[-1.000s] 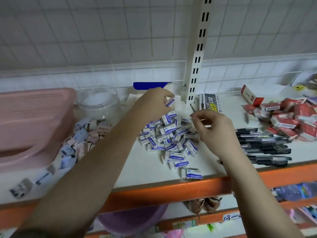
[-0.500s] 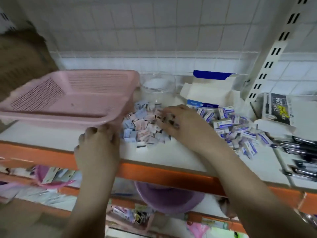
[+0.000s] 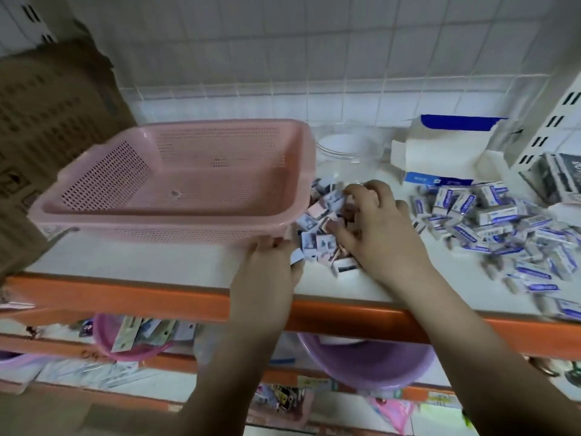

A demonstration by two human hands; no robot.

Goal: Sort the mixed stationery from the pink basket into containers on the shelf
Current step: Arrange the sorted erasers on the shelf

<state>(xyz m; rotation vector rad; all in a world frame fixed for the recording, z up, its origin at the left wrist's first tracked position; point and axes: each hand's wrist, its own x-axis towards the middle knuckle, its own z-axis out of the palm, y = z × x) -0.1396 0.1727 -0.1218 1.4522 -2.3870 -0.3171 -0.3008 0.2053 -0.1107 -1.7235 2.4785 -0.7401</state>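
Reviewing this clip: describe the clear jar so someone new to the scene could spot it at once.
Start at the pink basket on the white shelf. Just past its right rim, against the tiled wall, stands the clear jar, left of the open white-and-blue carton. It is the only see-through, round container there.

I see soft, even light with no glare and only faint shadows on the shelf (image 3: pixel 176 265). Motion blur smears the blue-and-white erasers (image 3: pixel 490 221) toward its right edge. Wide-angle distortion bends the wall tiles (image 3: pixel 283 58).
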